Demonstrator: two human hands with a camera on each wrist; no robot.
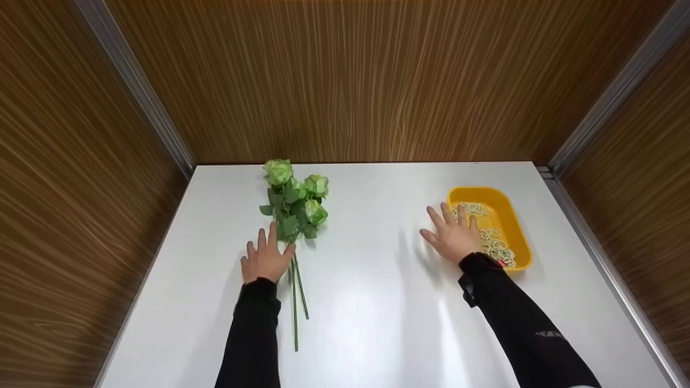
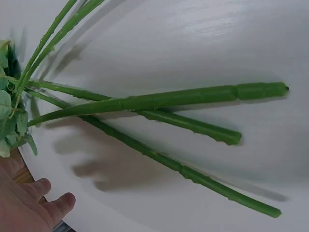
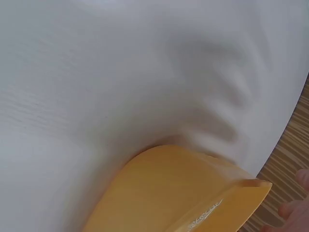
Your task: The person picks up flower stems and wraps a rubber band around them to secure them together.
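Hands lay spread over a white surface [image 1: 377, 302], both in black sleeves. Left hand [image 1: 265, 260] rested flat with fingers straight and slightly fanned, gripping nothing; its thumb side sat against the stems of a bunch of artificial green roses [image 1: 295, 202]. Blooms pointed toward the far wood-grain wall [image 1: 345, 81], three heads visible, leaves clustered below them. Stems [image 2: 159, 121] ran back toward the person past the left hand; the left wrist view showed three cut ends splayed apart on the surface, one crossing over another, with fingertips [image 2: 50, 205] at the lower left corner.

Right hand [image 1: 454, 235] was open too, fingers straight and fanned, held at the near-left edge of a yellow plastic tray [image 1: 515, 226]. Whether it touched the rim could not be told. Tray sat toward the right side of the surface, well apart from the roses, and held a loose heap of pale rubber bands [image 1: 493, 237]. Right wrist view showed the tray's outer wall [image 3: 178, 193], blurred.
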